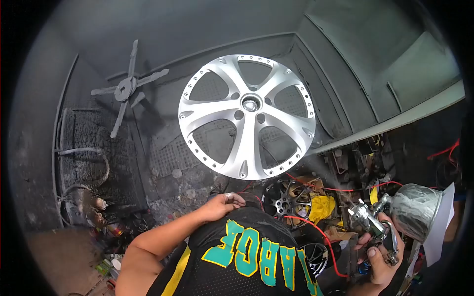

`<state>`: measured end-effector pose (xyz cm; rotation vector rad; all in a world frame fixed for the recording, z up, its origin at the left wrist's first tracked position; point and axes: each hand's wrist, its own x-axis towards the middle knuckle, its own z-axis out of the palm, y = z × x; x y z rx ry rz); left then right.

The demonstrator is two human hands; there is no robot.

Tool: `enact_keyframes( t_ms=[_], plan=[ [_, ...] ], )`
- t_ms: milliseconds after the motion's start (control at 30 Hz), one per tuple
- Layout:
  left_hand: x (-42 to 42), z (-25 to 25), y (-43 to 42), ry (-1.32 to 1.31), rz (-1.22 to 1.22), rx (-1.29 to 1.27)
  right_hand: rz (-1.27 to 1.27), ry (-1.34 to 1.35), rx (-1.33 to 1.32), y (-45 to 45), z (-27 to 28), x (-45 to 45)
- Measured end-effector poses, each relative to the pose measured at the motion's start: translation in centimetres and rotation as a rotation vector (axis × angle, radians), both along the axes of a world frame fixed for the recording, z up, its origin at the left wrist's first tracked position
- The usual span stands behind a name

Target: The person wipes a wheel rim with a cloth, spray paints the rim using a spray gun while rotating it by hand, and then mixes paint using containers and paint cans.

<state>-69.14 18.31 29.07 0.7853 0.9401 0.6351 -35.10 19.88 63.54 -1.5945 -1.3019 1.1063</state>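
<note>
In front of me a silver five-spoke wheel (249, 133) faces up towards the camera, near the middle of the view. My left hand (224, 205) rests against the front of my black shirt, just below the wheel's lower edge, with its fingers bent together; whether they pinch the cloth is too small to tell. At the lower right my right hand (380, 251) is wrapped round a metal spray gun (370, 219). A large grey cup (415, 209) is attached to the gun, with a white sheet behind it.
A dusty grey star-shaped stand (125, 90) is at the upper left. Grey booth walls surround the wheel. A dark wheel (286, 197), a yellow cloth (322, 208) and a red hose (321, 232) lie below. Blackened, crusted panels (98, 167) stand at left.
</note>
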Motion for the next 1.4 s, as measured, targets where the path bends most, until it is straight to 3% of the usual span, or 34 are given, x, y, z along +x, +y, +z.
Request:
enact_keyframes(
  t_ms=[167,233,367,433,533,767,900,967,1000,1033,1167,1233,1267,1333,1400],
  plan=[
    [-0.6,-0.6,-1.3,0.003,0.052,-0.034,0.156,0.017,-0.162,-0.3,0.5,1.2],
    [-1.1,-1.1,-1.8,-0.03,0.079,-0.029,0.373,0.095,-0.375,0.1,1.6,1.8],
    [-1.4,0.0,-1.3,0.044,0.18,-0.097,0.209,0.064,-0.301,0.3,0.5,1.8],
    [-2.6,0.4,-0.2,0.028,0.585,-0.082,0.176,0.03,-0.147,1.1,0.2,1.3],
    [-5.2,2.2,3.0,0.034,0.909,0.042,0.131,-0.008,-0.076,2.9,0.0,0.8],
    [-6.7,6.5,4.0,0.058,0.729,-0.01,0.145,-0.041,0.02,4.9,-0.5,-1.9],
    [-5.0,6.6,3.0,-0.034,0.686,-0.022,0.225,0.045,-0.113,3.8,0.5,-2.2],
    [-2.9,6.5,2.8,-0.086,0.692,-0.048,0.341,0.165,-0.418,4.0,3.2,-2.0],
    [-1.9,6.7,2.7,-0.1,0.704,-0.081,0.493,0.1,-0.423,4.6,3.1,-1.1],
    [-1.1,6.1,2.5,-0.109,0.708,-0.078,0.479,0.078,-0.452,4.4,3.5,-1.6],
    [0.5,4.2,1.3,-0.123,0.383,0.131,0.504,-0.037,-0.243,5.2,2.8,-1.4],
    [-0.5,4.2,1.5,0.177,-0.115,0.517,0.405,-0.035,-0.124,5.1,2.3,-1.8],
    [-0.8,4.9,1.7,0.182,-0.109,0.517,0.387,-0.071,-0.105,5.2,2.5,-2.1],
    [-0.5,6.5,2.0,0.089,-0.141,0.282,0.368,-0.085,-0.065,5.5,2.1,-1.6],
    [-0.8,6.7,2.2,0.166,-0.174,0.328,0.363,-0.06,-0.109,5.2,2.1,-1.4]
  ],
)
